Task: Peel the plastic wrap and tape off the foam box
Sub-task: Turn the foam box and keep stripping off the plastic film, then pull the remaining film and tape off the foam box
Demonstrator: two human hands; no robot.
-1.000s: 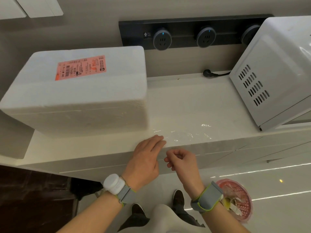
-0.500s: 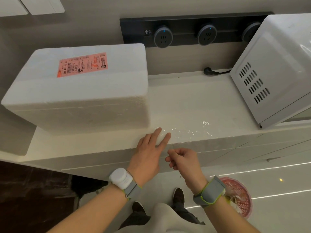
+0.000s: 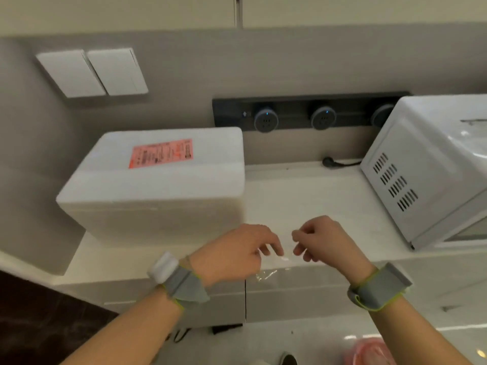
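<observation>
Lower centre: pinching wrap [image 3: 266,274] in left hand [image 3: 234,255] and right hand [image 3: 325,239], fingers curled, likely to bunch it off box [image 3: 158,196].

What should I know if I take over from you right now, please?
Left hand: fingers curled, pinching the clear wrap at the counter edge.
Right hand: pinching the same wrap, close beside the left.
Box: on the counter, left of both hands, untouched, pink label on top.
Done: this wrap is off the box.
Left: discard this wrap, then check the box for tape; I cannot see any from here.
</observation>
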